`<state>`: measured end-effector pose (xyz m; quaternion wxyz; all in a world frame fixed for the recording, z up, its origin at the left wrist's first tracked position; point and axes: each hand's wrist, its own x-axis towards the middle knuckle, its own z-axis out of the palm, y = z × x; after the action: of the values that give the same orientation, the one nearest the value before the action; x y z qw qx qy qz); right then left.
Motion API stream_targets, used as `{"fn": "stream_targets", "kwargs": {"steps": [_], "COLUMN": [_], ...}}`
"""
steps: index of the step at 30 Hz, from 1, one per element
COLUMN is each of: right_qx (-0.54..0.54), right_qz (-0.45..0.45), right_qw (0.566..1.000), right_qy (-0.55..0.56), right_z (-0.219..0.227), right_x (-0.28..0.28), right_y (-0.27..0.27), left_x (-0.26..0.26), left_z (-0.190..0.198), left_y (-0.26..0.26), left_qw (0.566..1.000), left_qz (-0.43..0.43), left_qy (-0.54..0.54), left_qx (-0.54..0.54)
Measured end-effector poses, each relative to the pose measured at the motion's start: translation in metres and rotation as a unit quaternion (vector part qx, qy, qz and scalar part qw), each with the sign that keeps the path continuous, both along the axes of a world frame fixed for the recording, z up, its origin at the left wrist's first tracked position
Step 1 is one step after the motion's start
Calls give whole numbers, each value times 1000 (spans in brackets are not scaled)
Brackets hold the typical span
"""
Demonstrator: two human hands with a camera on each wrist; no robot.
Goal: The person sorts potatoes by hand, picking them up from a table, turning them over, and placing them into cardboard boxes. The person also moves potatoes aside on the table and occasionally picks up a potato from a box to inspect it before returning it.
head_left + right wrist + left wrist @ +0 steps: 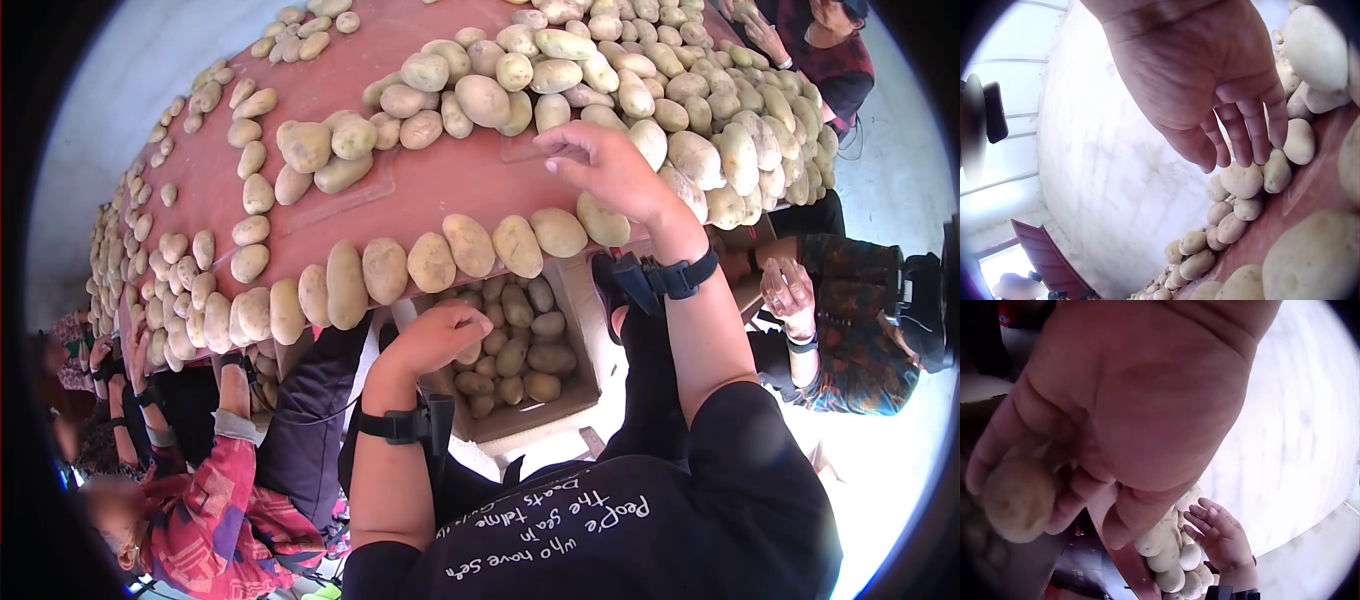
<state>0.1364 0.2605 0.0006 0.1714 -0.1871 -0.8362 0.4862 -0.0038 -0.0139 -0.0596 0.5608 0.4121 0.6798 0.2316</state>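
My left hand (432, 340) is over the cardboard box (592, 350) at the table's near edge. Its fingers curl round a single potato (1019, 499), seen best in the left wrist view. Below it, several potatoes (550, 358) lie inside the box. My right hand (610, 170) hovers above the red table (440, 185), holding nothing, with its fingers loosely bent beside the big potato pile (695, 155). In the right wrist view, the fingertips (1244, 156) overlap potatoes (1241, 179) on the tabletop.
A row of potatoes (385, 270) lines the table's near edge. Loose clusters (325, 150) lie farther back and to the left. One person in a patterned red shirt (215, 490) works at the left, another in a dark printed shirt (850, 320) at the right.
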Motion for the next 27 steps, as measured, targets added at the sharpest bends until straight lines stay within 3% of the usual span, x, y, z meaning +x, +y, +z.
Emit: {"fn": "stream_targets", "kwargs": {"steps": [2, 5, 10, 14, 17, 21, 27], "right_qx": [6, -13, 17, 100, 165, 396, 520], "right_qz": [9, 18, 8, -16, -75, -115, -93], "right_qw": [1000, 999, 999, 995, 982, 910, 825], "right_qy": [3, -29, -28, -2, -52, -40, -199], "right_z": [0, 1, 3, 2, 21, 31, 20], "right_x": [-1, -2, -5, -6, -17, -55, -102], "right_y": [2, 3, -1, 0, -4, 13, 30], "left_x": [5, 5, 8, 8, 6, 5, 3], "left_z": [9, -1, -2, 1, 2, -10, 5], "left_y": [3, -1, -4, -7, -6, -9, -8], "left_qw": [998, 993, 997, 994, 995, 991, 995], "left_qz": [11, -36, -15, -42, -38, -48, -39], "left_qy": [41, 115, 72, 97, 94, 105, 84], "left_qx": [-44, -14, 18, 4, 16, 62, 38]}}
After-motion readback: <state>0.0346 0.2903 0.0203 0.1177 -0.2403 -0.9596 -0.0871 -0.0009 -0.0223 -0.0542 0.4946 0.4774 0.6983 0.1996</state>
